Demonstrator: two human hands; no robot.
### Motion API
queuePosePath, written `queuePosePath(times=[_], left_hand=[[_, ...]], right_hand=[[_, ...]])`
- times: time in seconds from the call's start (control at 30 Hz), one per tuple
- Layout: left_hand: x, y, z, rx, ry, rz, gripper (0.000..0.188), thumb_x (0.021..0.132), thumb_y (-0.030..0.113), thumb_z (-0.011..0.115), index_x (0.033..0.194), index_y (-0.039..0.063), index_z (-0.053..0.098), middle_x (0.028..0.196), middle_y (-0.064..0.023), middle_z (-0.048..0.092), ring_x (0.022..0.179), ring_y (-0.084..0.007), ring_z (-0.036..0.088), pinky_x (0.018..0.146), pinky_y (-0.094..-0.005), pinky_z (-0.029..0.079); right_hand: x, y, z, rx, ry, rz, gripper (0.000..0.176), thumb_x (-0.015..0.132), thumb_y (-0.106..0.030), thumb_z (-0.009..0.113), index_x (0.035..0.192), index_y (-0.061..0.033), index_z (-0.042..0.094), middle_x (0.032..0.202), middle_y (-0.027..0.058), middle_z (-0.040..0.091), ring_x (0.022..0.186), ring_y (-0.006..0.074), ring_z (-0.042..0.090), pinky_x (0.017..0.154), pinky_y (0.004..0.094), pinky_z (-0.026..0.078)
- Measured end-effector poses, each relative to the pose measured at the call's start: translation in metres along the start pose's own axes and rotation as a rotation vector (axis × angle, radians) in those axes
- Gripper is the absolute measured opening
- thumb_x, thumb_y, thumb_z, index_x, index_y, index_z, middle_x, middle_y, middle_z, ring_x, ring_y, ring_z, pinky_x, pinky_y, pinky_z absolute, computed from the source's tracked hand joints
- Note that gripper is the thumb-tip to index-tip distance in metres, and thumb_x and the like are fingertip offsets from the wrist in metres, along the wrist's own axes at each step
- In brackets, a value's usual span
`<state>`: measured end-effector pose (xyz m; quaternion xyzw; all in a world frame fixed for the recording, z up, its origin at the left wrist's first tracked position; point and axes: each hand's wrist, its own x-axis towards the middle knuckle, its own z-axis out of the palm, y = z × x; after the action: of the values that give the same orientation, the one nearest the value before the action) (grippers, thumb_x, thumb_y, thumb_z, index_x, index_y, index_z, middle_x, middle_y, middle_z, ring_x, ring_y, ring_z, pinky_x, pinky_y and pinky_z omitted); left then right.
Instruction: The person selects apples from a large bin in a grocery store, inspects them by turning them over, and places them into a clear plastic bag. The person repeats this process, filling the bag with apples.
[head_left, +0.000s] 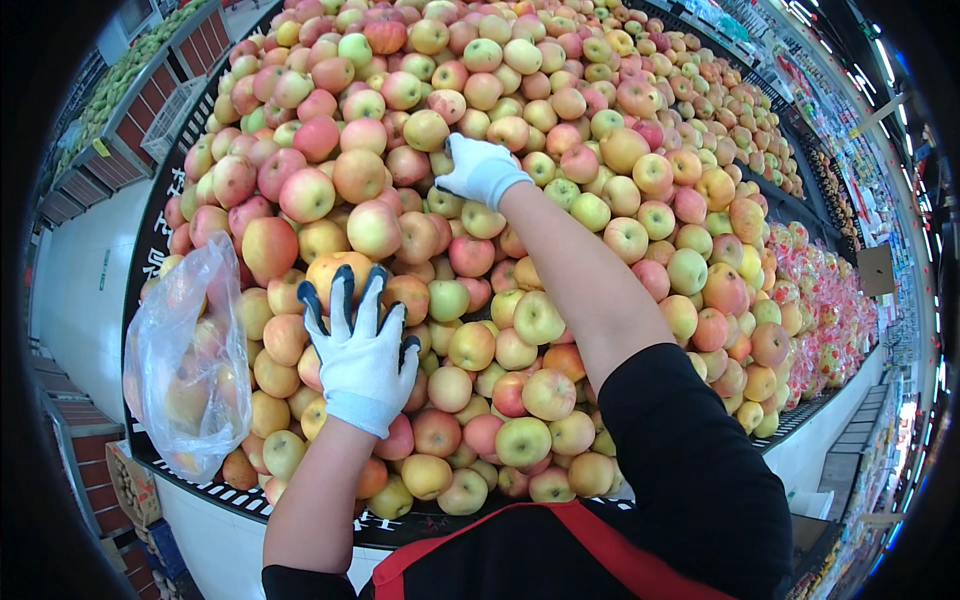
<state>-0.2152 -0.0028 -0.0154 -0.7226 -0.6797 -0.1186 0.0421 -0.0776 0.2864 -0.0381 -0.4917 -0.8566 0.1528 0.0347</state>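
A large heap of red and yellow-green apples fills the display bin before me. Both my hands wear white knit work gloves with dark-coated fingertips. My left hand lies palm down on the near left of the heap, fingers spread, over a large orange-yellow apple. Farther up the heap, my right hand reaches in with curled fingers beside a yellowish apple. Its palm side is hidden, so I cannot tell whether it grips an apple. Left of my left hand sits a clear plastic bag with apples inside.
A black slatted rim bearing white writing edges the bin. Pink-patterned wrapped fruit is piled at the right. Green produce lies on a stand at upper left. A cardboard box stands on the floor at lower left.
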Motion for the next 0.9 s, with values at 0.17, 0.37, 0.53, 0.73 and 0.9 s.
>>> queuePosePath(times=[0.17,0.37,0.53,0.73,0.9], left_hand=[[0.001,0.000,-0.001,-0.009,-0.002,0.001,0.040,0.077,0.030,0.076,0.115,0.015,0.073,0.153,-0.0099,0.044,0.146,-0.0440,0.026,0.119,-0.0686,0.012],[-0.002,-0.001,0.002,-0.019,-0.011,0.002,0.041,0.081,0.033,0.070,0.116,0.013,0.071,0.153,-0.0101,0.044,0.146,-0.0418,0.027,0.117,-0.0724,0.011],[0.001,0.001,0.002,-0.014,0.000,0.010,0.041,0.081,0.033,0.071,0.116,0.013,0.071,0.153,-0.0099,0.044,0.146,-0.0419,0.026,0.118,-0.0717,0.010],[-0.001,-0.001,0.001,0.000,0.017,0.008,0.041,0.076,0.028,0.075,0.115,0.014,0.072,0.153,-0.0094,0.044,0.147,-0.0439,0.026,0.120,-0.0663,0.011],[0.003,0.003,0.002,0.003,0.028,0.008,0.041,0.076,0.027,0.076,0.114,0.014,0.072,0.152,-0.0085,0.045,0.145,-0.0435,0.028,0.120,-0.0661,0.012]], right_hand=[[-0.009,0.042,-0.004,0.158,-0.262,-0.242,0.057,0.080,-0.035,0.077,0.128,-0.0067,0.064,0.126,0.0172,0.066,0.112,0.0322,0.065,0.098,0.0394,0.052],[-0.116,0.019,-0.041,-0.112,-0.552,-0.403,0.030,0.083,-0.035,0.070,0.098,-0.0090,0.072,0.098,0.0121,0.071,0.091,0.0306,0.068,0.081,0.0429,0.054],[-0.110,0.036,-0.081,-0.019,-0.479,-0.285,0.037,0.081,-0.039,0.069,0.103,-0.0091,0.072,0.095,0.0173,0.072,0.085,0.0317,0.070,0.077,0.0440,0.055],[-0.028,-0.006,-0.009,0.290,-0.414,-0.329,0.065,0.083,-0.040,0.074,0.137,-0.0073,0.056,0.126,0.0167,0.063,0.110,0.0330,0.065,0.094,0.0383,0.052],[0.015,0.013,0.042,0.285,-0.336,-0.270,0.043,0.093,-0.040,0.057,0.124,-0.0119,0.068,0.120,0.0124,0.068,0.105,0.0301,0.067,0.089,0.0394,0.053]])
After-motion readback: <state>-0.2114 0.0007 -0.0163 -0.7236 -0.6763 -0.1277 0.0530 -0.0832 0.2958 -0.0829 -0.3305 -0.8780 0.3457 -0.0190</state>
